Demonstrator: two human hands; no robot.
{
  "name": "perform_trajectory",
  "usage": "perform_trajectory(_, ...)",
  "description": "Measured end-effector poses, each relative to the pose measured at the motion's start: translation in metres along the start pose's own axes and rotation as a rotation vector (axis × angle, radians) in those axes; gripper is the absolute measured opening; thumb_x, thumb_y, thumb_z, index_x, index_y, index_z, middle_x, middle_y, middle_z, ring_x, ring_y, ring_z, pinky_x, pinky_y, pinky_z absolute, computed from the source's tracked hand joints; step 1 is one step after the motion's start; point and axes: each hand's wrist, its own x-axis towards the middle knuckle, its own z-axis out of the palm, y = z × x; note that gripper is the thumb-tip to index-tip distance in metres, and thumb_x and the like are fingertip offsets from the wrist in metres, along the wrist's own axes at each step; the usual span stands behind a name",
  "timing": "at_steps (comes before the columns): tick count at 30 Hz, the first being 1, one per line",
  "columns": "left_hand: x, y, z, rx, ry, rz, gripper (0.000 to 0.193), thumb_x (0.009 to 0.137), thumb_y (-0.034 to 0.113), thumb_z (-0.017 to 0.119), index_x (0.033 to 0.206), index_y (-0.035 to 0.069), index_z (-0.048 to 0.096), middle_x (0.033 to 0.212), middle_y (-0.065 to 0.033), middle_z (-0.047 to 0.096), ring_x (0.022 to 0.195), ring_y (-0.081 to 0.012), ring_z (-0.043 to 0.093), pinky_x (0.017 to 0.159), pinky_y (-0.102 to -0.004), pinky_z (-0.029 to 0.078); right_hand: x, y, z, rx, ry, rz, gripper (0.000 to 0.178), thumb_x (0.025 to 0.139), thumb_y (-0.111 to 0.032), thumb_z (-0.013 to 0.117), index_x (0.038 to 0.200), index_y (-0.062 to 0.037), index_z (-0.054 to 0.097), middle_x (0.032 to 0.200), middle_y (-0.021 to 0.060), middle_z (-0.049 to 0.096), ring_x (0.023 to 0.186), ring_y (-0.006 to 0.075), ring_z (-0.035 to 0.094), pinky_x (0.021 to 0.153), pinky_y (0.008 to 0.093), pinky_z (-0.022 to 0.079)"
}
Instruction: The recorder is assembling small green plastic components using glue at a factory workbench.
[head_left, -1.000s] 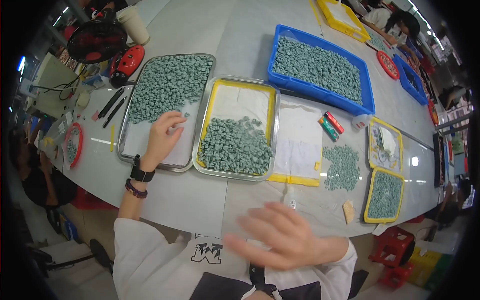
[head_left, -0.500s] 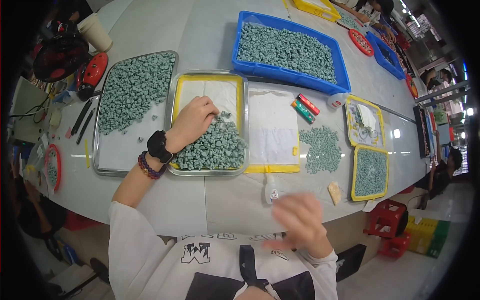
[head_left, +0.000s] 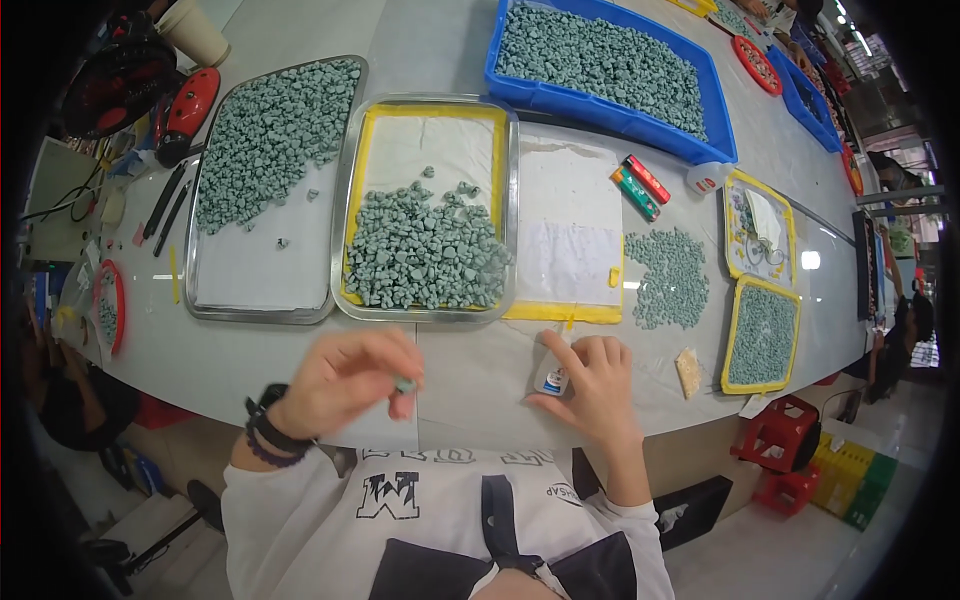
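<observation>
My left hand [head_left: 350,380] is above the near table edge, its fingertips pinching a small grey-green stone chip [head_left: 404,384]. My right hand [head_left: 597,385] has its thumb and index finger around a small white plastic bottle [head_left: 552,376], whose top is hidden by the finger. Just beyond my left hand lies a metal tray [head_left: 425,318], its liner edged in yellow tape, with a heap of green chips [head_left: 425,250] over its near half. To its left, another tray [head_left: 265,314] carries more chips, gathered toward its far side.
A blue bin [head_left: 610,120] full of chips stands at the back. Right of the trays are a white sheet [head_left: 570,265], red and green lighters [head_left: 640,186], loose small chips [head_left: 668,278] and two yellow-edged trays [head_left: 728,335]. A red ladybird-shaped object [head_left: 190,105] stands at the left.
My left hand has left the heap and come toward me with a chip. The right hand has moved up to the bottle and closed around it. The whole view has shifted slightly.
</observation>
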Motion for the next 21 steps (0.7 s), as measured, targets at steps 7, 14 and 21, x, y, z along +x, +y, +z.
perform_trajectory(7,0.014,-0.072,0.024,-0.438,0.275,-0.262,0.019,0.085,-0.005,0.049,0.101,-0.002,0.059,0.103,-0.0121,0.057,0.084,-0.0153,0.059,0.078,-0.026,0.049,0.002,-0.013,-0.007,0.714,0.111,-0.048,0.055,0.065,-0.042,0.078,0.104,-0.0117,0.056,0.083,0.0056,0.048,0.075,0.0216,0.044,0.067,0.0354,0.037)
perform_trajectory(14,0.014,-0.062,0.024,-0.123,0.17,-0.029,0.022,0.084,-0.007,0.052,0.104,-0.004,0.057,0.105,-0.016,0.059,0.087,-0.018,0.062,0.079,-0.0295,0.052,0.01,-0.059,-0.004,1.345,0.394,-0.171,0.061,0.08,-0.064,0.05,0.096,-0.0052,0.055,0.069,0.0118,0.056,0.077,0.0288,0.053,0.061,0.0372,0.045)
perform_trajectory(21,0.01,-0.061,0.023,-0.057,0.204,-0.037,0.02,0.084,-0.007,0.054,0.103,-0.005,0.059,0.096,-0.0173,0.062,0.084,-0.0216,0.064,0.073,-0.0297,0.055,0.018,-0.065,-0.002,1.236,0.334,-0.113,0.062,0.09,-0.058,0.035,0.089,0.0,0.057,0.068,0.0163,0.065,0.089,0.0374,0.061,0.062,0.041,0.051)
